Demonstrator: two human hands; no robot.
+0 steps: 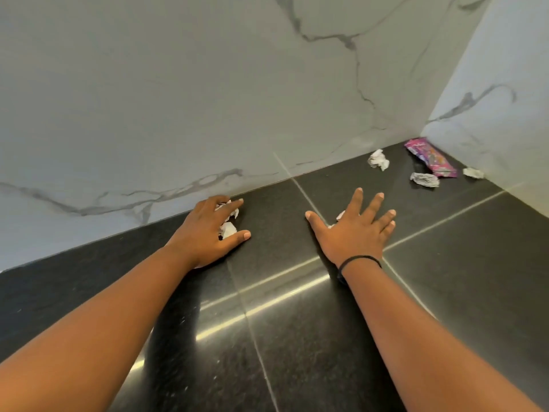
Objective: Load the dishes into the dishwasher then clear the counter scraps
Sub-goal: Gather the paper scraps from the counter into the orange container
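Note:
My left hand point(208, 233) lies on the black tiled counter point(463, 251) close to the marble wall, fingers and thumb curled round crumpled white paper scraps point(228, 228). My right hand point(356, 230) is spread flat with straight fingers over another white scrap point(340, 216), which peeks out between thumb and index finger. Further right, toward the corner, lie a crumpled paper ball point(378, 159), a second one point(424, 179), a small third one point(473, 173) and a pink-purple wrapper point(430, 157).
The marble backsplash point(178, 114) runs along the back of the counter and meets a side wall point(499, 84) at the right corner. No dishes or dishwasher are in view.

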